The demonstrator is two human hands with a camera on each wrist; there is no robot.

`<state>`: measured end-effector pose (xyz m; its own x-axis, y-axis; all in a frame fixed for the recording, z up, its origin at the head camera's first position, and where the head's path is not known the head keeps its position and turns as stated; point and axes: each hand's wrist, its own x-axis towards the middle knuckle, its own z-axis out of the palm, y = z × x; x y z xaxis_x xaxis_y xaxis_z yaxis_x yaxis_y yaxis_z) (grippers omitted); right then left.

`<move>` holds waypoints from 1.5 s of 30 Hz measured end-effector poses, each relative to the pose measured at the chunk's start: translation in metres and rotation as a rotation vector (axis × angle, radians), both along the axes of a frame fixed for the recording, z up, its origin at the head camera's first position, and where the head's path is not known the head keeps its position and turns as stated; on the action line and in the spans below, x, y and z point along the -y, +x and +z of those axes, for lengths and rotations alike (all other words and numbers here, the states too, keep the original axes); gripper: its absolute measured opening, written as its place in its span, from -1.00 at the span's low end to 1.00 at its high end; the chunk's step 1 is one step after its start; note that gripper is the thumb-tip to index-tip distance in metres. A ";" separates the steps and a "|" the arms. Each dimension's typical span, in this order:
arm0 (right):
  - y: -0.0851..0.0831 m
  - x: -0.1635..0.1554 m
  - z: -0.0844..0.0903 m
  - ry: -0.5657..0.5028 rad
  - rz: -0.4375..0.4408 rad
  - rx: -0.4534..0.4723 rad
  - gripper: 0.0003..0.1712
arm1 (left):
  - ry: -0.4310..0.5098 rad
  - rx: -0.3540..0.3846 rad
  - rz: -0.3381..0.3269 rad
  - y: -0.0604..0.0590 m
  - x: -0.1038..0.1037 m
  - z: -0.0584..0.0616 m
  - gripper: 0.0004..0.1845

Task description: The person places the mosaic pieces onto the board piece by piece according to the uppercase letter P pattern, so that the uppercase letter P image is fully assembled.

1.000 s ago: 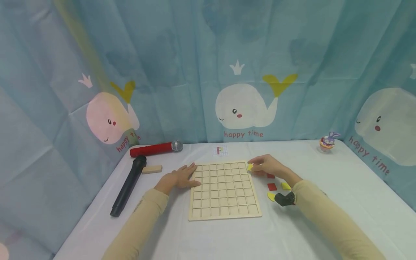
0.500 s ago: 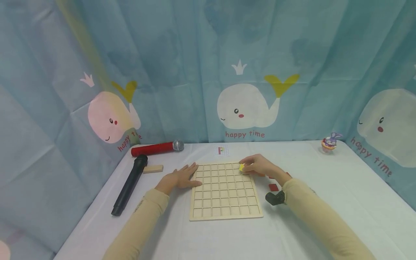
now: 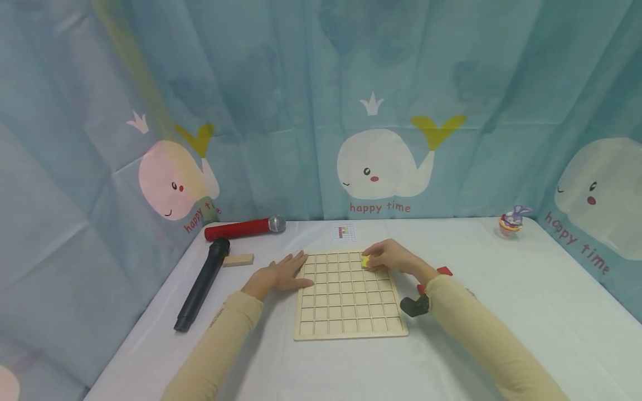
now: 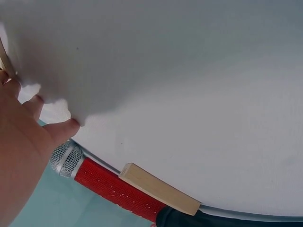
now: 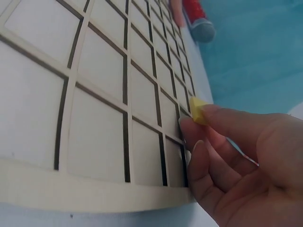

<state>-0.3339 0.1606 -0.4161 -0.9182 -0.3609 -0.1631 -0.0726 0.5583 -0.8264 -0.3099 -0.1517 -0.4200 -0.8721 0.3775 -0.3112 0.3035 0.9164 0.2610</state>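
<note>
A pale wooden grid board with square recesses lies flat on the table. My left hand rests at its upper left edge, fingers spread and thumb over the border. Between thumb and fingertips my right hand pinches a small yellow piece, over the upper right cells of the board. In the right wrist view the piece is close to the cells at the far edge, partly covered by the fingers. Red pieces lie on the table to the right, partly hidden by the right forearm.
A printed grid card lies behind the board. To the left are a red microphone, a black microphone and a wooden block. A rabbit figurine stands at the back right. A blue whale-print curtain encloses the table.
My right hand has carried the yellow piece leftward from beside the board's upper right corner to over its cells. My left hand has stayed at the board's left edge.
</note>
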 end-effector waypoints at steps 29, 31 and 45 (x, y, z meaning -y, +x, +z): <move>0.001 0.027 0.000 -0.006 -0.088 -0.040 -0.81 | -0.005 0.000 0.000 -0.001 -0.002 0.000 -0.07; 0.001 0.028 0.000 0.005 -0.099 -0.040 -0.82 | -0.005 -0.001 0.000 -0.001 -0.002 0.001 -0.07; 0.002 0.032 -0.001 0.014 -0.110 -0.055 -0.78 | -0.005 0.004 0.007 -0.001 -0.001 0.000 -0.07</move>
<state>-0.3324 0.1289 -0.4176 -0.9600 -0.2552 -0.1155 -0.0552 0.5765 -0.8152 -0.3107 -0.1508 -0.4201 -0.8735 0.3701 -0.3163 0.2963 0.9196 0.2579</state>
